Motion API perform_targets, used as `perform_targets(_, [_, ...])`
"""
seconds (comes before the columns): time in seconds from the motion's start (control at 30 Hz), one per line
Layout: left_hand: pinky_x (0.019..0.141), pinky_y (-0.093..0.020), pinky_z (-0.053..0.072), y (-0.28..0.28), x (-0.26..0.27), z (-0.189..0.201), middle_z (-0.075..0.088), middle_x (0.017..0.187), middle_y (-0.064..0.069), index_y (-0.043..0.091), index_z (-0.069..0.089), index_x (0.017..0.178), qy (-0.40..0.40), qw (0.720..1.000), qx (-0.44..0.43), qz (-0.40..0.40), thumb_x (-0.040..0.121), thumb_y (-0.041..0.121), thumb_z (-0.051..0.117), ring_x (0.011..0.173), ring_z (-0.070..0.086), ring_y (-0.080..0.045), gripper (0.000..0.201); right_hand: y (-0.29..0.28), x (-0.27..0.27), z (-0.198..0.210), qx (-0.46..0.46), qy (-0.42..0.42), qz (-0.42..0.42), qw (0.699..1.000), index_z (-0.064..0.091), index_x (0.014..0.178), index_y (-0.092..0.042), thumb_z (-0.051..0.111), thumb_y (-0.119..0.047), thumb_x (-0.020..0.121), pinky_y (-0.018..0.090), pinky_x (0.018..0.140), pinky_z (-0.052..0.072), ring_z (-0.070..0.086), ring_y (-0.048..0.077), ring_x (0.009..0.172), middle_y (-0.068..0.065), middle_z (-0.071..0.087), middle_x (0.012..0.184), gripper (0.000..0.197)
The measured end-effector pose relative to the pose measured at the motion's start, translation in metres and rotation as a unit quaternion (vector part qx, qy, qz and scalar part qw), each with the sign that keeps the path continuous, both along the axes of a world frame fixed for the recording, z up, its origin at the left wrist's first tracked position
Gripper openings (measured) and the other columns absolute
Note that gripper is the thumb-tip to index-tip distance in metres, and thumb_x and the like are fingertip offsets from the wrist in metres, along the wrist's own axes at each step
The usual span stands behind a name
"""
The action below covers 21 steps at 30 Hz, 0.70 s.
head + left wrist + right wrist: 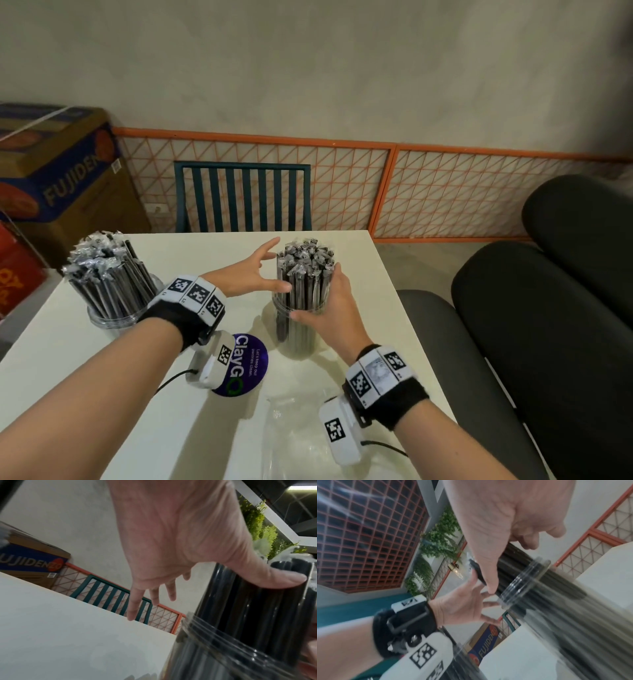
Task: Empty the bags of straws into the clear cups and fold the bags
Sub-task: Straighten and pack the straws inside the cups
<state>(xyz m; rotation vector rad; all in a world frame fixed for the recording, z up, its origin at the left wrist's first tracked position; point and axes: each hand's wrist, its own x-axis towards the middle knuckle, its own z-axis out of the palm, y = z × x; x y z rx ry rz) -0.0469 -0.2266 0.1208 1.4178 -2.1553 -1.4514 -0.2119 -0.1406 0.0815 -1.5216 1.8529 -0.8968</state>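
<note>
Legible text: "FUJIDEN" on the cardboard box (pixel 65 185) at far left; "ClayGO" on the purple sticker (pixel 245 366) on the white table (pixel 212 428). The right clear cup (pixel 297 329) stands upright at table centre, packed with wrapped straws (pixel 305 274). The right hand (pixel 334 308) curls round the straw bundle. The left hand (pixel 251 272) is spread, thumb touching the straws. An empty bag (pixel 298 435) lies at the near edge. A second filled cup (pixel 113 308) stands left.

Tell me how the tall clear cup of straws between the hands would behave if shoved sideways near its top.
The clear cup is tall and narrow, with the straws rising well above its rim, so it would probably tip rather than slide. Its smooth plastic wall may be slippery. The right hand wrapped around the bundle likely steadies it.
</note>
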Motion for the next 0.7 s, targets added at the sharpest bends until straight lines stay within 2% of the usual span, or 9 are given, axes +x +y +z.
perform_targets(0.1, [0.112,-0.031,0.026,-0.001,-0.014,0.000,0.025,0.150,0.007,0.036,0.004,0.146,0.052,0.998,0.012,-0.021,0.040,0.067,0.077,0.138,0.025,-0.015,0.133,-0.006,0.012,-0.002,-0.009,0.015,-0.003,1.000,-0.010,0.150,-0.013,0.076,-0.039,0.074,0.047,0.120,0.005,0.015,0.019,0.144,0.002,0.016,0.156,0.118])
perform_targets(0.17, [0.107,-0.019,0.031,0.001,-0.024,0.001,0.035,0.137,0.018,0.032,0.010,0.144,0.078,0.996,0.015,-0.044,0.050,0.054,0.080,0.128,0.034,-0.004,0.119,-0.010,0.015,-0.002,-0.013,0.005,-0.010,1.000,-0.012,0.149,-0.013,0.073,-0.040,0.076,0.048,0.120,0.000,0.017,0.018,0.144,0.003,0.018,0.155,0.115])
perform_targets(0.2, [0.107,-0.020,0.032,0.002,-0.028,0.000,0.038,0.133,0.017,0.028,0.012,0.144,0.087,0.995,0.011,-0.042,0.055,0.048,0.080,0.125,0.036,-0.003,0.114,-0.014,0.016,-0.002,-0.014,0.001,-0.016,1.000,-0.011,0.150,-0.014,0.072,-0.038,0.077,0.048,0.120,-0.001,0.021,0.019,0.143,0.003,0.020,0.154,0.113])
perform_targets(0.23, [0.108,-0.023,0.031,0.003,-0.031,-0.003,0.039,0.133,0.013,0.024,0.012,0.144,0.098,0.994,0.004,-0.038,0.057,0.045,0.080,0.124,0.038,-0.004,0.112,-0.018,0.016,-0.003,-0.016,-0.002,-0.022,1.000,-0.007,0.151,-0.015,0.072,-0.036,0.078,0.048,0.120,0.002,0.025,0.020,0.141,0.002,0.024,0.153,0.109])
perform_targets(0.3, [0.108,-0.024,0.031,0.003,-0.034,-0.003,0.039,0.132,0.008,0.020,0.013,0.144,0.108,0.994,-0.025,-0.011,0.067,0.033,0.078,0.123,0.039,-0.006,0.102,-0.024,0.011,0.001,-0.039,-0.011,-0.022,0.999,0.010,0.150,-0.020,0.071,-0.030,0.079,0.048,0.117,0.023,0.038,0.021,0.134,0.001,0.037,0.147,0.095])
perform_targets(0.37, [0.101,-0.016,0.034,0.005,-0.029,0.000,0.037,0.127,0.013,0.019,0.014,0.143,0.115,0.992,-0.049,0.010,0.072,0.024,0.076,0.119,0.039,-0.002,0.094,-0.027,0.001,0.013,-0.058,-0.034,0.022,0.997,0.030,0.144,-0.024,0.068,-0.026,0.081,0.033,0.103,0.040,0.048,0.013,0.123,-0.002,0.049,0.137,0.073])
perform_targets(0.43, [0.092,-0.010,0.035,0.005,-0.020,0.002,0.035,0.127,0.017,0.024,0.013,0.144,0.113,0.992,-0.050,0.010,0.061,0.038,0.078,0.117,0.038,0.001,0.106,-0.027,-0.013,0.026,-0.020,-0.041,0.094,0.994,0.037,0.141,-0.023,0.066,-0.023,0.085,0.024,0.097,0.039,0.048,0.008,0.118,-0.001,0.054,0.134,0.062])
perform_targets(0.57, [0.110,-0.034,0.024,0.001,-0.003,-0.005,0.027,0.147,0.006,0.037,0.010,0.145,0.067,0.997,-0.033,-0.012,0.041,0.065,0.078,0.136,0.024,-0.012,0.127,-0.026,-0.035,0.026,0.029,-0.074,0.133,0.988,0.036,0.140,-0.024,0.073,-0.031,0.078,0.039,0.112,0.036,0.046,0.013,0.129,-0.003,0.051,0.139,0.073])
perform_targets(0.7, [0.105,-0.042,0.028,0.000,0.002,-0.010,0.025,0.153,-0.001,0.038,0.011,0.146,0.090,0.995,0.008,0.034,0.056,0.054,0.077,0.141,0.022,-0.021,0.113,-0.015,-0.023,0.013,0.005,-0.092,0.093,0.991,0.030,0.140,-0.028,0.081,-0.036,0.068,0.037,0.110,0.036,0.044,0.011,0.128,-0.005,0.048,0.140,0.089])
